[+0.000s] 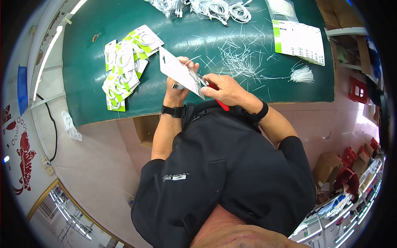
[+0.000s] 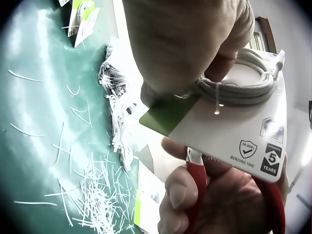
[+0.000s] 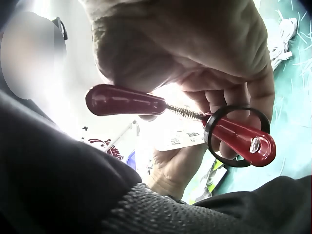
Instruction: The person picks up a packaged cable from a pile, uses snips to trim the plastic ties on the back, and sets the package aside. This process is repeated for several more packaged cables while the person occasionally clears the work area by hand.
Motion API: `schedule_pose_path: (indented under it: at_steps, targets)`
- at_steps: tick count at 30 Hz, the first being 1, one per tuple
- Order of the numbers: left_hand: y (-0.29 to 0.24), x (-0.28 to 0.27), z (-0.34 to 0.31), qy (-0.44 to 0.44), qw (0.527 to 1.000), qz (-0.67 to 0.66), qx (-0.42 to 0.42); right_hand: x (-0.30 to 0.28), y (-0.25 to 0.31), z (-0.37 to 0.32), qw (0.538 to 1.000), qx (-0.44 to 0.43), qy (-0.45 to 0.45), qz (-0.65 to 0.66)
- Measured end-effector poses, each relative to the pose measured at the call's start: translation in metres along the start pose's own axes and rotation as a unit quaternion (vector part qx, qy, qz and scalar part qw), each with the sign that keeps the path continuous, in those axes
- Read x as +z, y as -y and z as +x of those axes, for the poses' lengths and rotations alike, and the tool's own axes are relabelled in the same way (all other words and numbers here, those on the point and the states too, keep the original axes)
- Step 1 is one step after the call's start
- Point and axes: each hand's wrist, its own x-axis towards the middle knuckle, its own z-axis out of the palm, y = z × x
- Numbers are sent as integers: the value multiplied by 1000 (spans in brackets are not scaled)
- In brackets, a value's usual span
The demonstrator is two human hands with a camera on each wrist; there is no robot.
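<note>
My left hand holds up a white and green packaging card above the front part of the table. On the card's face lies a coiled white cable, and a short white tie end sticks out below the coil in the left wrist view. My right hand grips red-handled cutters, with a spring between the handles and a black ring around one of them. The cutters' tips come up close behind the card in the left wrist view, partly hidden by it.
Carded cables are piled at the left of the green table. Cut tie scraps lie scattered mid-table, near a bundle of white ties. Bare cards are stacked at right; loose coiled cables lie at the back.
</note>
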Motion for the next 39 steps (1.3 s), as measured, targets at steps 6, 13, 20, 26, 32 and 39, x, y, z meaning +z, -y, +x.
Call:
schedule_pose_path:
  at_steps: [6,13,20,26,32,39]
  targets:
    - [2,1,-3,-11,997,76,-14,2,1,6,1000,-13,-1,-28]
    - [3,1,-6,-4,993,97,-60,4,0,6,1000,-15,-16,-6]
    - [4,9,-4,-15,996,67,-64,7,-3,7,999,-18,-39,-5]
    - [5,8,-3,-43,990,116,-63,4,-6,9,999,23,8,27]
    - [-3,-3,-2,-53,994,87,-35,3,-21,9,994,58,23,85]
    - [-12,-24,-3,-194,971,138,3,-6,-24,-2,978,59,-97,177]
